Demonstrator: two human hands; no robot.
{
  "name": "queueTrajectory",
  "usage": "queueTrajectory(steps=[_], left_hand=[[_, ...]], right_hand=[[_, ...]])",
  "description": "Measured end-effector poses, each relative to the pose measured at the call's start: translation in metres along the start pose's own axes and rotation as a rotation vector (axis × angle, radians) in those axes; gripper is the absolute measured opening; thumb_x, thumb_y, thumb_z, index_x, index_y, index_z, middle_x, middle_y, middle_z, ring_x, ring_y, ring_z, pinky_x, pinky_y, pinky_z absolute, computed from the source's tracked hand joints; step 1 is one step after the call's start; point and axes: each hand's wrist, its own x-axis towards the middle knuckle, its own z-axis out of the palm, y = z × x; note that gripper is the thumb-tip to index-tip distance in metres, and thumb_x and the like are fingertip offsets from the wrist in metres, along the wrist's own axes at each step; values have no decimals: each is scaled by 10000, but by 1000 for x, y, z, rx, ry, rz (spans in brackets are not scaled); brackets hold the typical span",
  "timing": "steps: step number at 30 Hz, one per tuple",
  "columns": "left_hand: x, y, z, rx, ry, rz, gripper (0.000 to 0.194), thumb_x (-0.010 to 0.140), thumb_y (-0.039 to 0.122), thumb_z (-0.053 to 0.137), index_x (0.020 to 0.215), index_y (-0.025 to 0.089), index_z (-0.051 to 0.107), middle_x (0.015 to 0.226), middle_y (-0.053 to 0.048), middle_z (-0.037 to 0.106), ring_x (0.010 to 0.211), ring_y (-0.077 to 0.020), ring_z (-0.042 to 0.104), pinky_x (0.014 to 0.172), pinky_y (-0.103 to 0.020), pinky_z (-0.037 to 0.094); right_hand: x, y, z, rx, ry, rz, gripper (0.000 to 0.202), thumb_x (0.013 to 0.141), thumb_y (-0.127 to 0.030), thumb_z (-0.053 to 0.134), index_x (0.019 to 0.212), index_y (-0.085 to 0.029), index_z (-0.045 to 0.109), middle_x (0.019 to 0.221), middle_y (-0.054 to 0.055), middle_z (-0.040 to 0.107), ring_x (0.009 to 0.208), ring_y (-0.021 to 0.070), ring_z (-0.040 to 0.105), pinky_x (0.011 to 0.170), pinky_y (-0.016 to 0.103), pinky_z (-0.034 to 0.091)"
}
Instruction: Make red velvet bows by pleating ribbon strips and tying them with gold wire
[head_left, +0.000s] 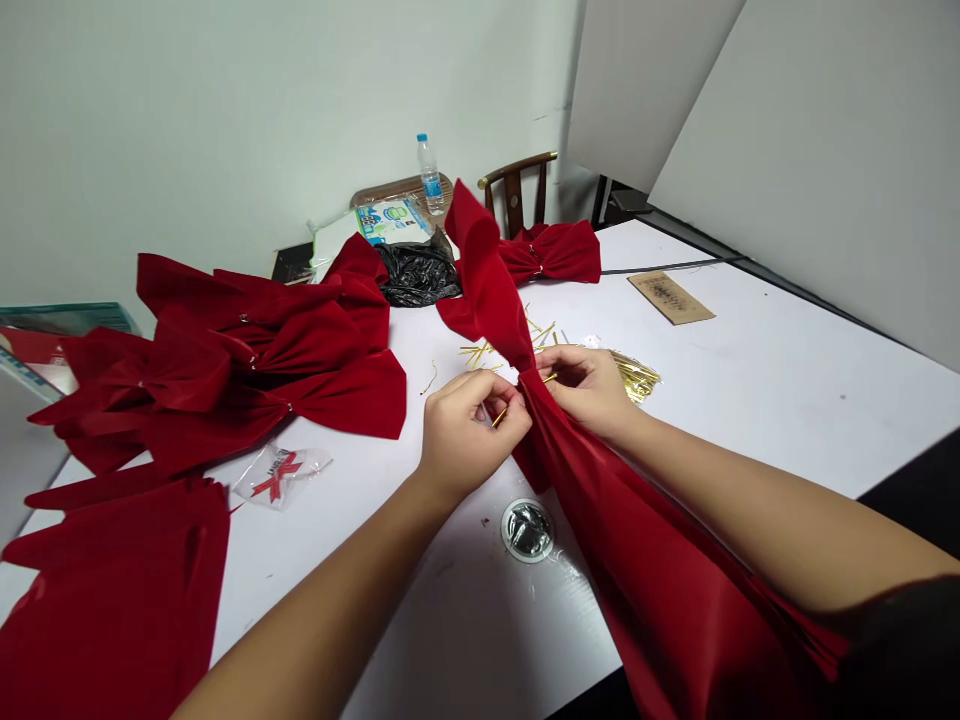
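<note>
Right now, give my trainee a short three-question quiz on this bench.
1. True or false: both hands pinch the red cloth at its gathered middle.
2. What does the left hand hold: A gold tie, B scissors, C bottle?
3. The finished red bows lie on the ____ side of the table.

Key: 1 true. 2 A, the gold tie; the right hand grips the gather. 3 left.

A long strip of red velvet fabric [637, 560], gathered tight at its middle above the white table, fans upward and toward the near edge, a thin gold wire tie [501, 414] crossing the pinched waist.
</note>
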Motion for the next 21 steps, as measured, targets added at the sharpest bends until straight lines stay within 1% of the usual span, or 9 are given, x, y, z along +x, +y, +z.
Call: queueTrajectory(steps=[3, 5, 7, 12, 16, 21], left_hand=[[2, 6, -2, -42, -45, -88, 115, 757, 160, 605, 649, 199, 593, 602, 30, 598, 537, -96, 494, 529, -231, 418], [4, 9, -3, -61, -62, -138, 110, 746, 162, 614, 645, 198, 593, 588, 35, 581, 533, -95, 484, 523, -226, 410], [4, 11, -3, -67, -62, -158, 107, 755, 169, 624, 653, 196, 606, 587, 35, 577, 540, -95, 487, 532, -224, 414], [2, 9, -1, -64, -31, -135, 114, 818, 197, 615, 708, 185, 643, 631, 21, 613, 560, -94, 518, 533, -220, 412], [1, 5, 0, -11, 3, -96, 114, 822, 195, 625, 713, 180, 656, 644, 16, 633, 579, -96, 542, 561, -222, 433], [3, -1, -2, -30, -10, -136, 95, 822, 228, 657, 757, 175, 703, 666, 5, 676, 569, -103, 570, 531, -217, 449]], right_hand=[[2, -1, 0, 20, 19, 37, 421, 603, -510, 938, 804, -183, 765, 802, 53, 761, 694, 154, 697, 692, 283, 619], [2, -1, 0, 17, 23, 43, 427, 598, -509, 943, 804, -180, 764, 792, 51, 754, 698, 153, 695, 698, 282, 616], [1, 0, 0, 4, 12, 21, 423, 597, -492, 950, 817, -181, 766, 798, 49, 752, 722, 157, 702, 711, 279, 615], [-2, 0, 2, -31, -24, -21, 434, 619, -517, 936, 831, -177, 768, 844, 54, 774, 749, 165, 725, 719, 276, 623], [-2, -1, 1, -46, -57, -31, 439, 645, -510, 927, 846, -151, 773, 846, 66, 779, 750, 163, 731, 713, 258, 620], [1, 1, -1, -43, -103, -24, 423, 661, -495, 923, 874, -158, 782, 842, 62, 776, 747, 158, 730, 730, 261, 622]])
